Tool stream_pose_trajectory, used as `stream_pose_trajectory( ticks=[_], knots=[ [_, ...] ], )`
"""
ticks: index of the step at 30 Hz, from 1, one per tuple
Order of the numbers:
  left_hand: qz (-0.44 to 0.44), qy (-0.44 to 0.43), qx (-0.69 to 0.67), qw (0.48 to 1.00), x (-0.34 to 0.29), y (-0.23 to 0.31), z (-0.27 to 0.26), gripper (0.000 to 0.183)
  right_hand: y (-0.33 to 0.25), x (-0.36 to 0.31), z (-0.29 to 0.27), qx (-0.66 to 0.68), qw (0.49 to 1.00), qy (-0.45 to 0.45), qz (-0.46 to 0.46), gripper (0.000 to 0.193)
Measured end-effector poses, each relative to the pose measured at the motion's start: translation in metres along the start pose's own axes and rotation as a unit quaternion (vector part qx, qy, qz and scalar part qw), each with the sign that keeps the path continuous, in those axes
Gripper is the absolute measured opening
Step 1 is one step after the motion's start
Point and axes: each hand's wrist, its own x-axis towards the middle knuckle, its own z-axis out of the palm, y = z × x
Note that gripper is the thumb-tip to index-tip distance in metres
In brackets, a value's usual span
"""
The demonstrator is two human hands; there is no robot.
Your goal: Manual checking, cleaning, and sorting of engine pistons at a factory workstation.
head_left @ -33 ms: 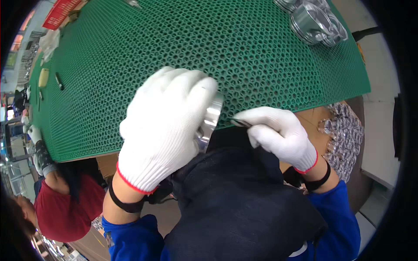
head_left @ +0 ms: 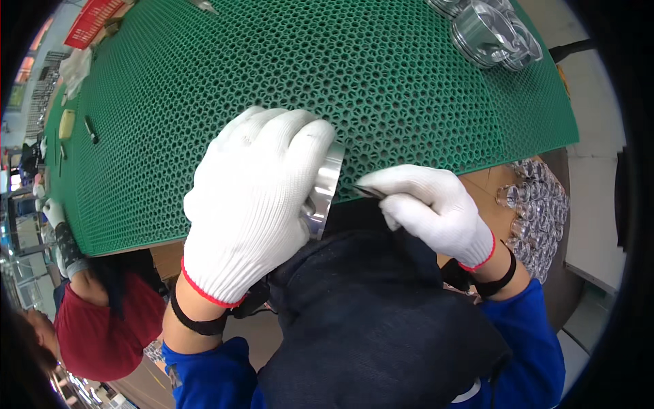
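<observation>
In my left hand [head_left: 255, 198], gloved in white knit, is a shiny metal piston [head_left: 325, 187]. The fingers wrap over it from the left, so only its bright curved side shows, near the table's front edge. My right hand [head_left: 436, 204], in a matching glove with a red cuff, pinches a thin dark tool [head_left: 368, 193] between thumb and forefinger. The tool's tip points left at the piston, with a small gap visible between them. Most of the tool is hidden in the glove.
A green honeycomb mat [head_left: 381, 88] covers the table. Several pistons [head_left: 487, 37] stand at its far right. More metal parts [head_left: 538, 211] crowd below the right edge. At left lie a yellow piece [head_left: 67, 124] and a dark pen-like tool [head_left: 90, 129]; a co-worker in a red sleeve [head_left: 105, 330] sits there.
My left hand and the piston have shifted slightly left. My right hand has moved a little left too, the thin dark tool still pinched in it.
</observation>
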Motion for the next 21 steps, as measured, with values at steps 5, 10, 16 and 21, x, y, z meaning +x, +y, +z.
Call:
stream_pose_trajectory(
  ticks=[5,10,16,21],
  knots=[
    [-0.031,0.01,0.048,0.998,0.007,-0.001,0.005,0.036,0.004,0.018,0.002,-0.131,0.98,0.032,-0.147,0.025],
    [-0.092,-0.099,0.062,0.989,0.023,-0.002,0.001,0.035,0.001,0.015,-0.008,-0.293,0.936,-0.009,-0.196,0.023],
    [-0.142,-0.164,0.055,0.975,0.037,-0.01,-0.001,0.038,0.013,0.008,-0.005,-0.512,0.814,-0.096,-0.257,0.021],
    [-0.095,0.135,-0.063,0.984,-0.018,-0.039,0.01,0.05,-0.029,-0.042,-0.038,-0.177,0.946,-0.021,-0.271,0.025]
  ],
)
